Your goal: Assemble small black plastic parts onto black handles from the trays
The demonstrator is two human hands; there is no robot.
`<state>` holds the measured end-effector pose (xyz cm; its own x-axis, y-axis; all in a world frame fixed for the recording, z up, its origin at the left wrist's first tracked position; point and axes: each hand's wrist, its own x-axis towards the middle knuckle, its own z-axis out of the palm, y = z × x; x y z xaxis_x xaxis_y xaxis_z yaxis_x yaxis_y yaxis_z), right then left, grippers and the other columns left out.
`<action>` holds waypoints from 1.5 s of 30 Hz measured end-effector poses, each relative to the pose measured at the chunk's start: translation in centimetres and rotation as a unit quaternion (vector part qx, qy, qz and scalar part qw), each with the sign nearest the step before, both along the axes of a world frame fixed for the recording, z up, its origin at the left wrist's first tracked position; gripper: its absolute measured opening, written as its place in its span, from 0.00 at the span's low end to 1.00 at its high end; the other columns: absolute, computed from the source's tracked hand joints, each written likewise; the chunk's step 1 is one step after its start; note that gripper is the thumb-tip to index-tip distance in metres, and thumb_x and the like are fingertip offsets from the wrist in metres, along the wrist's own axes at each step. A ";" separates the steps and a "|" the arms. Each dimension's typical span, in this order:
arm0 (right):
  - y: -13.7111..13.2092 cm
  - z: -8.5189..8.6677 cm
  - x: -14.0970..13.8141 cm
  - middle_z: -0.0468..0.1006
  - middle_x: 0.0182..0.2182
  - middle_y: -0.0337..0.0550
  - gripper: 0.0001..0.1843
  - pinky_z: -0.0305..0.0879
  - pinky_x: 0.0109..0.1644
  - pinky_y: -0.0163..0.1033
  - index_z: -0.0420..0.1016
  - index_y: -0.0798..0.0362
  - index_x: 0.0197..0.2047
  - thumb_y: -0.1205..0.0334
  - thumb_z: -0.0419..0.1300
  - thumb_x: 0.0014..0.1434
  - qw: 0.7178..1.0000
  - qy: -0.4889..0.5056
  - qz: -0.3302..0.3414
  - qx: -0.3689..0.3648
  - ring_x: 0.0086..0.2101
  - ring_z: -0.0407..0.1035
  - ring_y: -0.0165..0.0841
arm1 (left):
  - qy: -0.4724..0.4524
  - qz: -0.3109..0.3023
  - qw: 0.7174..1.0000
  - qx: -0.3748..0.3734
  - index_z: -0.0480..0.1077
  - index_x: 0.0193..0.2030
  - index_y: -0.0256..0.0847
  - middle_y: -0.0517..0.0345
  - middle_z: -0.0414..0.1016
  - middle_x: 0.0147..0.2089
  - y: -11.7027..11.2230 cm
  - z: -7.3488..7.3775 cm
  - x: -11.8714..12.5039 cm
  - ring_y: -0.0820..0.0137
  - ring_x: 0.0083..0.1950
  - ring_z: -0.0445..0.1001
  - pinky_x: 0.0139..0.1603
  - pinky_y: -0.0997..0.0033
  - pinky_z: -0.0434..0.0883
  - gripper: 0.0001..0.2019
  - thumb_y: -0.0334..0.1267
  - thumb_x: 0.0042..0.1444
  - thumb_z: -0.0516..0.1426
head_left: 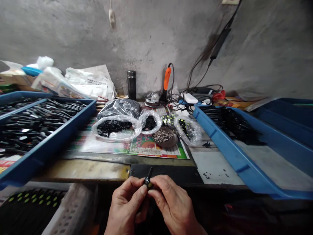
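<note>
Because it is pinched at the fingertips, the small black plastic part (148,181) shows only in part: a thin, stiff-looking stem rises from a rounded head with a yellow-green patch. It looks light and hard, and small enough to slip or spin between the fingers. The rounded head seems the surer place to take hold, since the slender stem may snap under sideways force. The part sits just in front of the bench's near edge, and the hands are together, with the left hand (126,204) and right hand (172,204) clamping it from either side between thumbs and forefingers. Just beyond lies a dark mat (161,174), then a printed paper sheet (156,150) bearing clear plastic bags of black parts (117,129) and a brown dish of small metal pieces (165,138). Blue plastic trays lie to each side: the left tray (55,142) is full of long black pieces, and the right tray (220,140) holds a black heap. A black flask (131,85) and an orange-handled tool (167,78) stand near the wall, and a white plastic crate (70,209) sits below the bench at lower left.
</note>
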<state>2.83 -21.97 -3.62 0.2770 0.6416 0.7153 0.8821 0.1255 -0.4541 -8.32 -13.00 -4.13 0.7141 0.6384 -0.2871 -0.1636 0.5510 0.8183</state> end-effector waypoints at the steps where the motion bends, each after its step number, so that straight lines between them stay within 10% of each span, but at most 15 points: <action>1: 0.0 0.1 0.0 0.79 0.34 0.42 0.07 0.73 0.38 0.32 0.68 0.51 0.48 0.62 0.50 0.73 1.000 0.005 -0.002 -0.005 0.33 0.77 0.32 | -0.001 0.000 1.000 0.002 0.72 0.33 0.38 0.70 0.63 0.16 0.0 0.0 0.0 0.84 0.15 0.54 0.15 0.84 0.52 0.19 0.49 0.45 0.71; 31: 1.6 0.0 -0.9 0.75 0.27 0.38 0.13 0.68 0.29 0.31 0.64 0.51 0.46 0.50 0.49 0.73 0.994 -0.013 -0.100 0.039 0.23 0.73 0.30 | 0.006 0.037 0.999 0.003 0.75 0.33 0.37 0.68 0.63 0.16 -0.2 1.1 -0.6 0.84 0.16 0.55 0.17 0.85 0.51 0.19 0.49 0.44 0.71; 45: 1.2 0.6 -0.8 0.76 0.28 0.38 0.14 0.70 0.30 0.29 0.68 0.53 0.44 0.55 0.47 0.75 0.999 -0.030 -0.022 -0.004 0.27 0.75 0.28 | 0.003 0.071 0.997 0.003 0.77 0.32 0.38 0.67 0.62 0.17 -0.4 0.8 -0.9 0.83 0.16 0.55 0.17 0.84 0.52 0.19 0.50 0.41 0.72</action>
<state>2.01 -20.80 -2.98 0.2614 0.6355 0.7265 0.9124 0.0828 -0.4007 -9.18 -13.37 -3.37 0.6143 0.7350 -0.2870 -0.2359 0.5182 0.8221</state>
